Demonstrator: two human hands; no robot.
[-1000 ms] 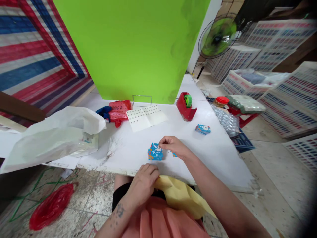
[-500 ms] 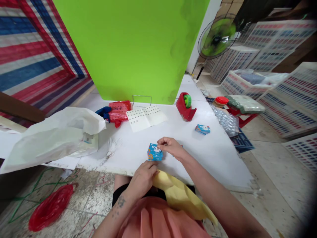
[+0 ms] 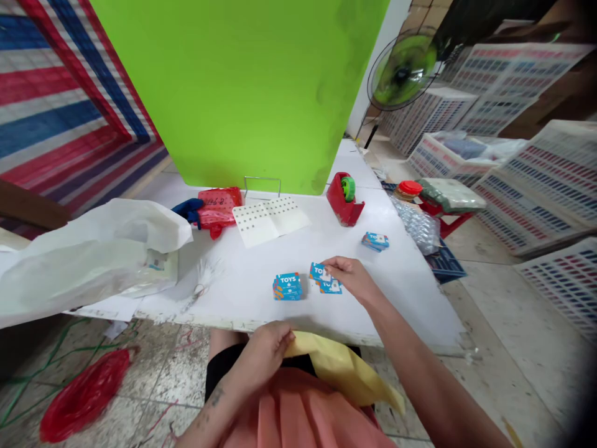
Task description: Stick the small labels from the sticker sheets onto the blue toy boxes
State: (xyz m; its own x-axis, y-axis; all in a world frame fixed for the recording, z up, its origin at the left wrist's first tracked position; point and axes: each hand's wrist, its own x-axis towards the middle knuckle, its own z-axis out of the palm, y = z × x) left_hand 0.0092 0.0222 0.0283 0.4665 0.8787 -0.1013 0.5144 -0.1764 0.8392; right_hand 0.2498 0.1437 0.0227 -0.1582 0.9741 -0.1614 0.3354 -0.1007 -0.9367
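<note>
Fingers [image 3: 328,267] of right hand [image 3: 351,275] pinch a blue card [image 3: 316,272].

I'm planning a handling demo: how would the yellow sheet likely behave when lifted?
The yellow sheet looks floppy, since it sags in folds from the left hand. It is probably light for its size, as it seems thin. Creases suggest it could keep folds rather than spring flat.

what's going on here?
A person seated at a white table holds a blue printed card in the right hand, just over another blue card. The left hand grips a yellow sheet at the table's near edge. A stack of blue "TOYS" cards stands to the left; a smaller pile lies farther back, right.
</note>
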